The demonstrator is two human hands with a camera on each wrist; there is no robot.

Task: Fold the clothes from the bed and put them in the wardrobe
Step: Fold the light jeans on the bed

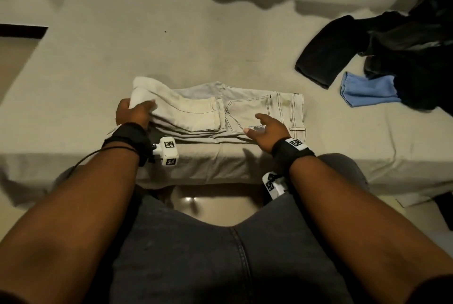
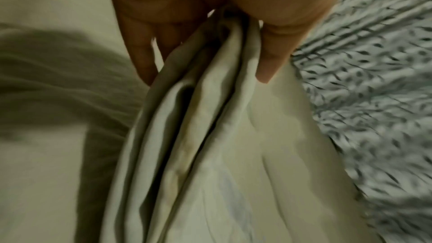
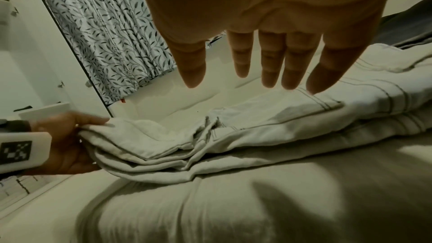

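Note:
Beige trousers (image 1: 210, 112) lie partly folded near the front edge of the bed (image 1: 171, 41). My left hand (image 1: 133, 113) grips the folded leg end at the left, thumb on top and fingers beneath; the left wrist view shows the trouser layers (image 2: 198, 117) pinched between thumb and fingers. My right hand (image 1: 266, 129) hovers with straight spread fingers over the back pocket near the waistband and holds nothing. In the right wrist view its fingers (image 3: 271, 66) float just above the trousers (image 3: 257, 127), while the left hand (image 3: 67, 141) clasps the fold at the left.
A pile of dark clothes (image 1: 392, 53) and a blue garment (image 1: 365, 91) lie at the bed's right side. A leaf-patterned curtain (image 3: 105, 34) hangs beyond the bed. My legs in dark jeans (image 1: 220, 254) stand against the front bed edge.

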